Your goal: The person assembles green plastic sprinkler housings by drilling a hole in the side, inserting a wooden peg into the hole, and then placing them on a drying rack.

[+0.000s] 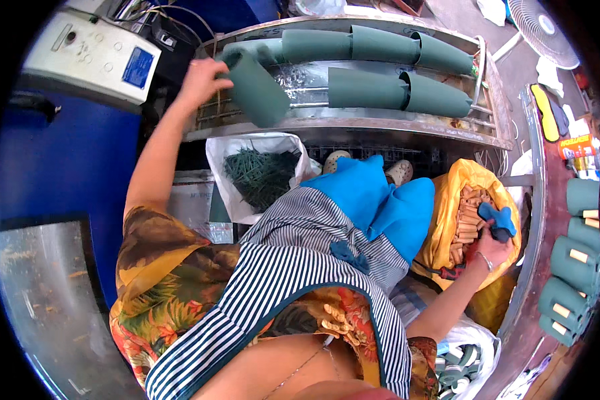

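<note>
My left hand (203,83) is raised to the far left, its fingers closed on the upper end of a dark green tube (259,93). The tube hangs tilted over the left end of a metal tray. More green tubes (317,45) lie there in two rows. At the right, my right hand (495,247) is closed around a blue and black lobed piece (499,217), whose kind I cannot make out. That hand is above the edge of a yellow sack (457,175) that holds many short tan sticks (472,212). A red and black tool handle (452,272) shows beside my wrist.
Between tray and lap stands a white sack (217,157) of thin green strips (260,175). A bench (530,260) along the right bears more green rolls (570,260) with tan ends. A machine (90,53) stands far left, a fan (545,27) far right. Another bag (490,347) holds round green-and-white pieces.
</note>
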